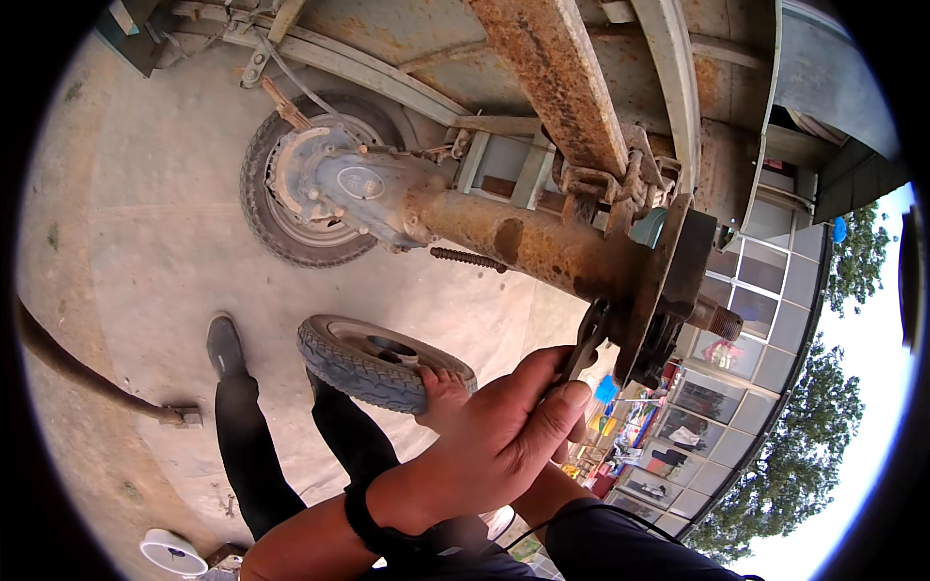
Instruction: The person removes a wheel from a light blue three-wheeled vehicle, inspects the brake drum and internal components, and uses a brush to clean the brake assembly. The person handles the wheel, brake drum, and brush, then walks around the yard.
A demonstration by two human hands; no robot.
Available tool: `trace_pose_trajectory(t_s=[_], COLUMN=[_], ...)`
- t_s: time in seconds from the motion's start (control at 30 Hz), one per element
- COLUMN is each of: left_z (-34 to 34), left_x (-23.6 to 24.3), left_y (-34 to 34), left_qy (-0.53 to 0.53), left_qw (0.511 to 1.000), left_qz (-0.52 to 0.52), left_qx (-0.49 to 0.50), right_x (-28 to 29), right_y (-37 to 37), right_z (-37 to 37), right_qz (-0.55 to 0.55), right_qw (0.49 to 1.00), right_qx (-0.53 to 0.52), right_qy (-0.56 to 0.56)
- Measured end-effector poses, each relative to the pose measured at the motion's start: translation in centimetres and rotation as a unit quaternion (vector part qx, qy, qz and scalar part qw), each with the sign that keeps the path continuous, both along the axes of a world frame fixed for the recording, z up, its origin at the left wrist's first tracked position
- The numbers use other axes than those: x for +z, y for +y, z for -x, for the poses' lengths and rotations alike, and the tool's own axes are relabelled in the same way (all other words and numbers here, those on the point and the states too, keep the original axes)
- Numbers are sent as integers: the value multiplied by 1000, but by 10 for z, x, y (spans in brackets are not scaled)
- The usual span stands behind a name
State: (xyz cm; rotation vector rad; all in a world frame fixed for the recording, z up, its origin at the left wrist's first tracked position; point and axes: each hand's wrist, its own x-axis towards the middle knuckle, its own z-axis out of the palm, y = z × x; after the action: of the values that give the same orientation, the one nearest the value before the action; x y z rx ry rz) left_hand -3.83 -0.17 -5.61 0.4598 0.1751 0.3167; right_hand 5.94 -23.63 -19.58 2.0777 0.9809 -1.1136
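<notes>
A rusty axle tube (523,242) with a dark end plate (664,276) and threaded shaft (717,318) crosses above my hands. My left hand (509,431), wearing a black wristband, is closed on a dark flat metal piece (591,339) at the underside of the axle end, beside the plate. Beyond it, my right hand (441,392), mostly hidden behind the left, grips the tread of a small loose wheel (354,363); its palm and wrist are out of sight.
Rusty frame beams (552,77) run overhead. A mounted wheel (266,194) is at back left. Dark-trousered legs (242,445) are below. A curved dark bar (87,368) and white bucket (172,550) are at left. A glazed building (727,416) with stacked goods stands at right.
</notes>
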Motion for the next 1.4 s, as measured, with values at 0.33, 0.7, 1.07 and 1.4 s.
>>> trace_pose_trajectory(t_s=[0.33, 0.7, 1.07, 1.4], left_z=[-4, -6, -2, -7], left_x=[-8, -7, 4, -1], left_y=[-3, -9, -3, 5], left_qy=[7, 34, 65, 67], left_qw=[993, 984, 994, 987], left_qz=[-111, -156, -83, -146], left_qx=[49, 84, 36, 10], right_x=[-2, -31, -28, -53], right_y=[-2, -45, -43, -81], right_z=[1, -12, -13, -14], right_qz=[-15, -90, -73, -90], right_qw=[1000, 995, 997, 996], right_qx=[-12, 29, 17, 6], right_qy=[2, -17, -18, -22])
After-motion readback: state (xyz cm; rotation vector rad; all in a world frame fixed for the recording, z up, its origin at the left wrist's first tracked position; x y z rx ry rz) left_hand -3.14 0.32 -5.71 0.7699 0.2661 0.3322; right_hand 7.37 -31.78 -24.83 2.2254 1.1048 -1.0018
